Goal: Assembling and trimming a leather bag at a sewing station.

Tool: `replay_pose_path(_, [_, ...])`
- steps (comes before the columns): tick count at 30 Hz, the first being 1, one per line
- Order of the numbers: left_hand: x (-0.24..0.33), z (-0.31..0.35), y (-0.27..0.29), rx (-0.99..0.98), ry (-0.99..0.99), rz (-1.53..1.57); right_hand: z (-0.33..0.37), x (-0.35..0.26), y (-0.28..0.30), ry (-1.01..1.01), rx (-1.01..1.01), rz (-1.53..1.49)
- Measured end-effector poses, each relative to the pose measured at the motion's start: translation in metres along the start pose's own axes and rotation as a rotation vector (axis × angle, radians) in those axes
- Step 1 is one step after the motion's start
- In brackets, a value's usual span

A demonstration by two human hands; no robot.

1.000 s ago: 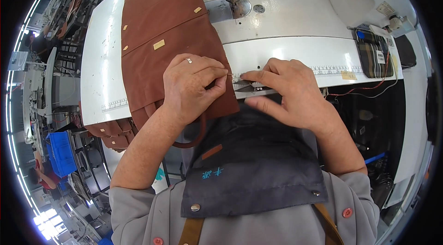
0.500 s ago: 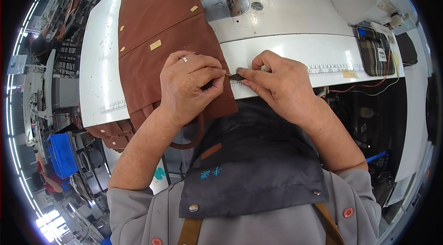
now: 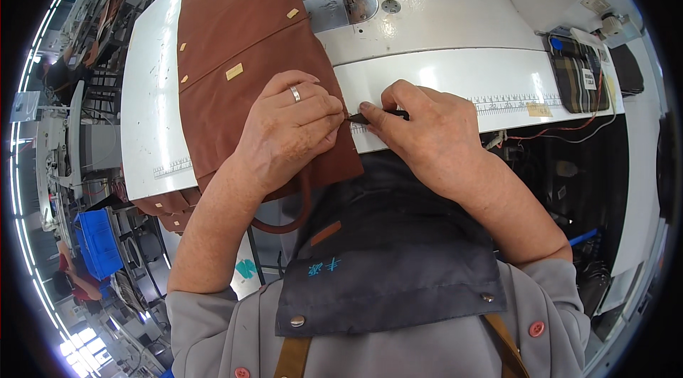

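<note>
A brown leather bag piece (image 3: 235,29), with a seam across it and several small cream tabs stuck on, lies over the white sewing table. My left hand (image 3: 292,129), a ring on one finger, rests on its right part, with thumb and fingers closed on the leather's right edge. Just right of that edge, my right hand (image 3: 430,118) grips a small black pointed tool (image 3: 359,118) whose tip meets the leather at my left fingertips. Its exact kind is hidden by my fingers. A brown leather handle (image 3: 288,225) loops down below my left wrist.
The sewing machine's needle and presser foot (image 3: 356,4) stand beyond my hands. A printed ruler (image 3: 498,103) runs along the table front. At the right lie a plaid pouch (image 3: 576,86) and loose wires (image 3: 548,135). A blue crate (image 3: 98,243) stands at the left.
My left hand has rolled over, its fingers now bunched closer together at the edge. The tool in my right hand has turned, showing its pointed tip. The leather has shifted slightly left.
</note>
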State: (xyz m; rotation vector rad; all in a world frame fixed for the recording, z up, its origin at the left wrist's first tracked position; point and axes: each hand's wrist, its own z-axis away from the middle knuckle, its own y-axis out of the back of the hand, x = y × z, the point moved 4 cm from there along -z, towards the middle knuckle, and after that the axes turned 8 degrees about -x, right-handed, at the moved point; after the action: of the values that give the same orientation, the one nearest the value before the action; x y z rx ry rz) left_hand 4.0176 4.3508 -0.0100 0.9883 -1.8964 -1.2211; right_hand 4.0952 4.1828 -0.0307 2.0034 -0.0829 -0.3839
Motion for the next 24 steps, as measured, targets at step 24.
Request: replay_pose_path(24, [0.009, 0.006, 0.001, 0.065, 0.209, 0.03, 0.0, -0.001, 0.0, 0.01, -0.009, -0.02])
